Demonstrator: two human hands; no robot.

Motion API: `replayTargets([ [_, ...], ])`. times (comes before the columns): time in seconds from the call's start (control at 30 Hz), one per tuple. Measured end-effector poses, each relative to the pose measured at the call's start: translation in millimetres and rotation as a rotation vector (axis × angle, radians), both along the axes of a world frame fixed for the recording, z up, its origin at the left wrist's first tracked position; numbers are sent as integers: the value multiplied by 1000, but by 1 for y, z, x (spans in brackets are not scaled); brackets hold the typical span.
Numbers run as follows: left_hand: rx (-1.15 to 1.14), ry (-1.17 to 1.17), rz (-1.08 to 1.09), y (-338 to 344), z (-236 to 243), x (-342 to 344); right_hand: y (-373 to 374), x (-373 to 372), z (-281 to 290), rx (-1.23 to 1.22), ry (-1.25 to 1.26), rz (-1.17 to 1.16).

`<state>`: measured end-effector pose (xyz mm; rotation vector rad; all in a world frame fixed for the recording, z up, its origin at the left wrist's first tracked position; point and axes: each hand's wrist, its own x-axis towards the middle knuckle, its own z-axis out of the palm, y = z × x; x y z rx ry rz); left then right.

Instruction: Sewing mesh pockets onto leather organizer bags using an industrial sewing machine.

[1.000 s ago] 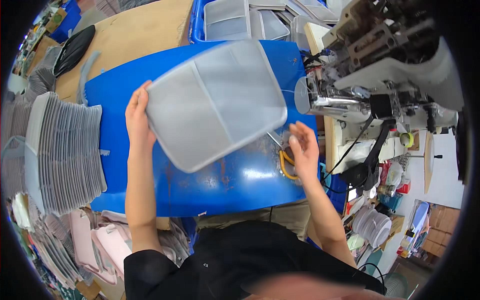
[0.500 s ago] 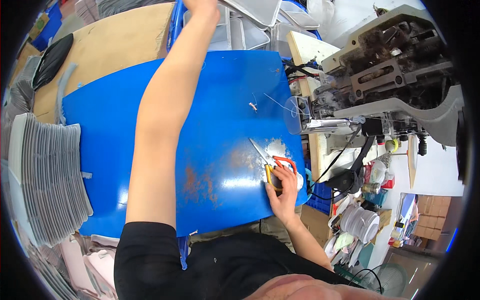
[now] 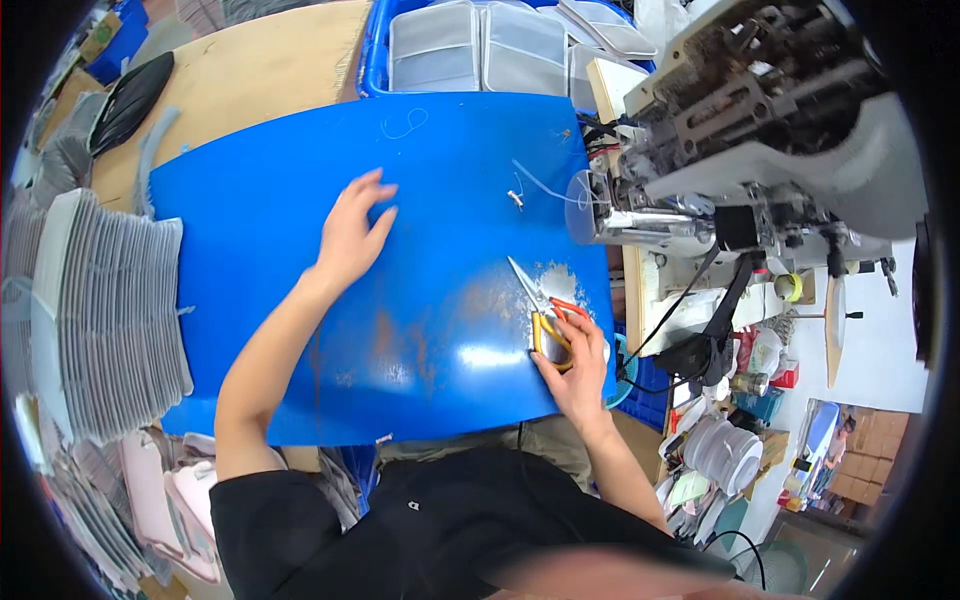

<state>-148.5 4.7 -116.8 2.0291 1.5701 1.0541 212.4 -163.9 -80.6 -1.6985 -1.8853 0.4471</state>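
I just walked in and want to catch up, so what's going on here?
A person sits at a blue table, the right hand on the handles of the scissors. The left hand is over the table, open and empty. A grey stack stands on the left, a machine on the right, and flat grey pieces lie in a tub beyond the table.

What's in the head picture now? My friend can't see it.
A person's right hand touches scissors with red and yellow handles on a blue tabletop; the left hand is open and empty above it. Grey pieces stand stacked at left, a big machine at right.
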Motion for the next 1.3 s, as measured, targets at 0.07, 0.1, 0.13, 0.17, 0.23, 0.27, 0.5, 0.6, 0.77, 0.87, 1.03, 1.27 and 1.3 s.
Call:
replayTargets([
  [0.07, -14, 45, 34, -76, 0, -27, 2, 4, 5, -22, -92, 61],
  [0.1, -45, 27, 63, -113, 2, -35, 2, 7, 2, -11, -118, 100],
  [0.13, -54, 32, 133, -152, 7, -41, 4, 9, -1, -3, -127, 141],
  [0.17, -105, -11, 202, -191, 8, -44, 7, 11, -2, 6, -143, 170],
  [0.23, -164, -56, 344, -264, 14, -46, 13, 10, -6, 30, -166, 240],
  [0.27, -175, -42, 433, -300, 23, -38, 17, 7, -7, 43, -158, 299],
  [0.5, -124, 426, 726, -432, 53, -38, 21, 34, -27, 163, -188, 281],
  [0.6, -168, 566, 1114, -478, 68, -53, 14, 24, -30, 143, -184, 300],
  [0.77, -454, 440, 1185, -489, 71, -73, 8, 24, -37, 190, -196, 275],
  [0.87, -611, 276, 1113, -484, 74, -92, 6, 23, -36, 156, -183, 259],
  [1.03, -641, -44, 927, -470, 81, -134, 10, 31, -35, 157, -104, 249],
  [1.27, -432, -603, 562, -292, 119, -79, 3, -4, -6, 256, 312, 147],
  [1.3, -479, -580, 580, -260, 99, -63, -7, -18, 8, 161, 344, 241],
])
